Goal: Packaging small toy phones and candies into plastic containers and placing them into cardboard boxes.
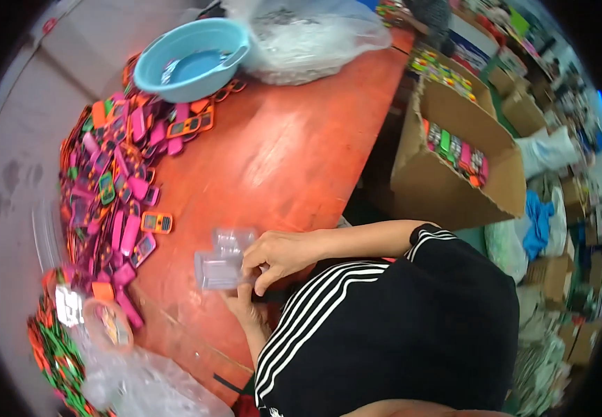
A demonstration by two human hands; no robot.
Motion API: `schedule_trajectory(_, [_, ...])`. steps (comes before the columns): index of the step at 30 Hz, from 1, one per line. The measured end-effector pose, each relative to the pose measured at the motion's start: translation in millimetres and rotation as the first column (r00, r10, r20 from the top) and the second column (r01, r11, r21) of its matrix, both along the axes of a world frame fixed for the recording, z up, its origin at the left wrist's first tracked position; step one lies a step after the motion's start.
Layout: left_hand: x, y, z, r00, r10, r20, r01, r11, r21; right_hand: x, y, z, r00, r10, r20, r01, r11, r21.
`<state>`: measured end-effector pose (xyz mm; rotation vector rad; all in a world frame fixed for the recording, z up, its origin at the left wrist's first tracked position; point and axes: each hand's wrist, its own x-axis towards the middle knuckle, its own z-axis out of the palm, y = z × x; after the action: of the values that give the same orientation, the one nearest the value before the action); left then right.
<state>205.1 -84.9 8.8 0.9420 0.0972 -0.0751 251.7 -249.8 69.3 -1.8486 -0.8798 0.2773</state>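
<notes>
A clear plastic blister shell (pixel 219 271), blurred by motion, is held over the red-orange table (pixel 273 163). My right hand (pixel 276 256) grips its side with the fingers bent and closed. My left hand (pixel 249 313) is lower, partly covered by the right one. Its fingertips close at the shell's lower edge, though the grip is partly hidden. Another clear rounded section (pixel 235 240) shows just beyond, and I cannot tell whether it is joined to the shell. To the left, an orange toy phone (pixel 156 222) lies nearest, at the edge of a heap of pink and orange toy phones (pixel 117 181).
A blue basin (pixel 193 78) holding small items stands at the far left, beside a large clear plastic bag (pixel 308 42). An open cardboard box (pixel 412 170) with colourful packs is at the right. Near left are a round pinkish container (pixel 108 324) and plastic wrap (pixel 141 382). Another person (pixel 429 17) is at the far end.
</notes>
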Motion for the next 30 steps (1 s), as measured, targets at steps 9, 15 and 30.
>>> schedule_trajectory(9, [16.7,-9.1,14.0,0.992,-0.06,0.111,0.042,0.987,0.157,6.8,-22.3,-7.3,0.872,0.102,-0.479,0.009,0.975,0.224])
schedule_trajectory(15, [14.5,6.0,4.0,0.999,-0.031,0.027,0.028,0.994,0.101,17.9,-7.7,-11.1,0.819,0.101,-0.565,0.005,0.983,0.184])
schedule_trajectory(30, [-136.4,111.0,-12.1,0.8,0.595,-0.081,-0.592,0.804,0.059,37.9,167.9,-9.9,0.723,0.239,0.648,0.169,0.848,-0.502])
